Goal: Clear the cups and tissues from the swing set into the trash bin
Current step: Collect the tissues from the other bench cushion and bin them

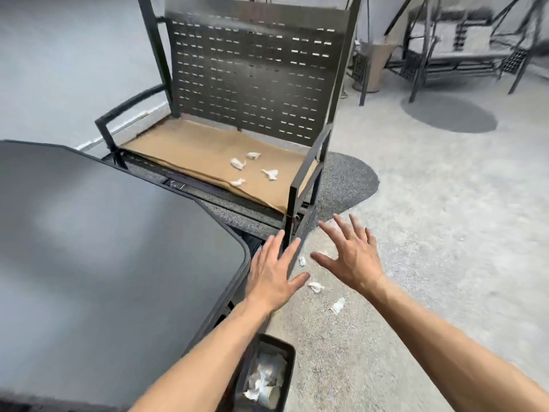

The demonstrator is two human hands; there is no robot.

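Crumpled tissues point(238, 163) on cardboard-lined seat point(184, 144)

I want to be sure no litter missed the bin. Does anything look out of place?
Yes. Three crumpled white tissues lie on the speckled floor, at and, short of the black trash bin. Four more sit on the swing's brown cardboard seat. Both hands are empty.
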